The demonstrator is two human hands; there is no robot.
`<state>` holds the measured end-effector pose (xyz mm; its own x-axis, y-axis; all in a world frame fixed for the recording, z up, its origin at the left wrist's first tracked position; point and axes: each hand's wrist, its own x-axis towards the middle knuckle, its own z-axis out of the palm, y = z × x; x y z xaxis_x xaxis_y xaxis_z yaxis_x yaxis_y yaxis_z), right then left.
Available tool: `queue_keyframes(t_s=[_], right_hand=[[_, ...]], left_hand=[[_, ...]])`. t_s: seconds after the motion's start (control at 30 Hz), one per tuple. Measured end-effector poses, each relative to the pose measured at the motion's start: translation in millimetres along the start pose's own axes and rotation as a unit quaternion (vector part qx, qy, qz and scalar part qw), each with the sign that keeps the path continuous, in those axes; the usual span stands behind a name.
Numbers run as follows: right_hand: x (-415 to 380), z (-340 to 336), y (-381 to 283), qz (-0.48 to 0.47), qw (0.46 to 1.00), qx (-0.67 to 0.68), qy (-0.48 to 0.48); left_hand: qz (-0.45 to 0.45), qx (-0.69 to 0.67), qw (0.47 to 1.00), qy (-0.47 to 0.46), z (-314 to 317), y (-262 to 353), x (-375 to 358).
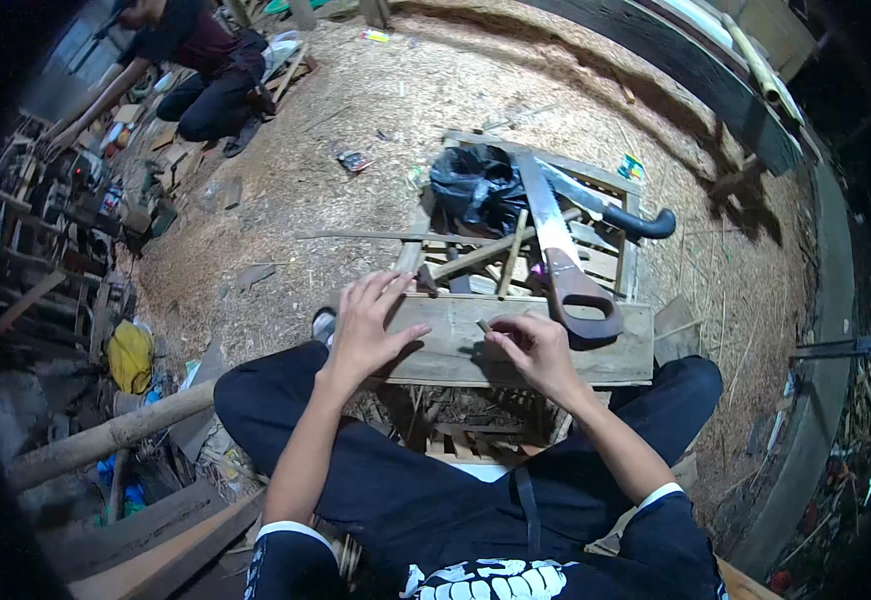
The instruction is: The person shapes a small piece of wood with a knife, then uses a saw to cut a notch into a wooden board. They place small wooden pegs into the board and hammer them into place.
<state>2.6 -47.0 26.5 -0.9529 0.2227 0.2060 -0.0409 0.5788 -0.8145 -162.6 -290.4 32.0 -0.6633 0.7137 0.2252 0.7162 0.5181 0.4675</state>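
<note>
A flat wooden board point(446, 340) lies across in front of me, between my knees. My left hand point(366, 320) rests on the board's left end with fingers and thumb spread, holding nothing. Over the right half of the board, my right hand point(536, 350) pinches a small stub point(485, 326), perhaps a bit of wood or a pencil end; it is too small to tell. Just beyond the right hand, a handsaw point(561, 250) has its brown handle on the board's edge. Thin wooden sticks point(513, 255) lie behind the board.
A slatted wooden frame point(631, 255) holds a black plastic bag point(481, 180) and a long blade with a black handle point(636, 222). Another person point(206, 70) crouches at the upper left. A bamboo pole point(116, 435) crosses the left side. Shavings cover the ground point(296, 190).
</note>
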Motion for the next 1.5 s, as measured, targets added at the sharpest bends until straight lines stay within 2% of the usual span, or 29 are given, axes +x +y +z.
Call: queue_keyframes(t_s=[0.1, 0.17, 0.37, 0.47, 0.53, 0.63, 0.67, 0.73, 0.83, 0.87, 0.93, 1.07, 1.13, 1.33, 1.5], right_hand=[[9, 31, -14, 0.015, 0.999, -0.037, -0.019], [14, 49, -21, -0.016, 0.997, -0.078, -0.008], [9, 89, -33, -0.055, 0.977, -0.2, 0.056], [9, 103, -42, -0.064, 0.972, -0.215, 0.065], [16, 110, -44, -0.069, 0.972, -0.212, 0.074], [20, 117, -45, -0.077, 0.963, -0.25, 0.064], [21, 118, -47, -0.083, 0.963, -0.249, 0.061], [19, 118, -48, -0.085, 0.962, -0.256, 0.047], [18, 111, -44, -0.084, 0.979, -0.185, 0.025], [19, 107, -41, -0.085, 0.979, -0.185, 0.023], [24, 102, -37, -0.085, 0.984, -0.151, -0.038], [31, 101, -38, -0.055, 0.982, -0.17, -0.055], [35, 97, -39, -0.014, 0.989, -0.132, -0.072], [43, 93, -45, 0.021, 0.986, -0.133, -0.096], [43, 93, -38, 0.007, 0.987, -0.131, -0.094]], left_hand=[[-0.026, -0.009, 0.999, -0.021, -5, -22, -14], [-0.022, -0.013, 1.0, -0.008, 5, -31, -24], [-0.001, -0.064, 0.997, 0.037, 15, -34, -30], [0.011, -0.067, 0.997, 0.045, 14, -32, -35], [0.014, -0.106, 0.994, 0.012, 17, -23, -40], [-0.012, -0.104, 0.994, 0.041, 7, -15, -36], [-0.023, -0.101, 0.992, 0.067, -3, -12, -32], [-0.016, -0.098, 0.993, 0.058, -16, -18, -36], [-0.051, -0.129, 0.989, -0.044, -22, -35, -47], [-0.052, -0.13, 0.989, -0.042, -25, -38, -51], [-0.027, -0.097, 0.994, -0.047, -31, -42, -55], [-0.046, -0.126, 0.991, -0.029, -22, -42, -51], [-0.033, -0.093, 0.994, -0.037, -16, -42, -46], [-0.005, -0.15, 0.988, -0.036, -21, -42, -56], [-0.013, -0.172, 0.985, -0.028, -15, -46, -62]])
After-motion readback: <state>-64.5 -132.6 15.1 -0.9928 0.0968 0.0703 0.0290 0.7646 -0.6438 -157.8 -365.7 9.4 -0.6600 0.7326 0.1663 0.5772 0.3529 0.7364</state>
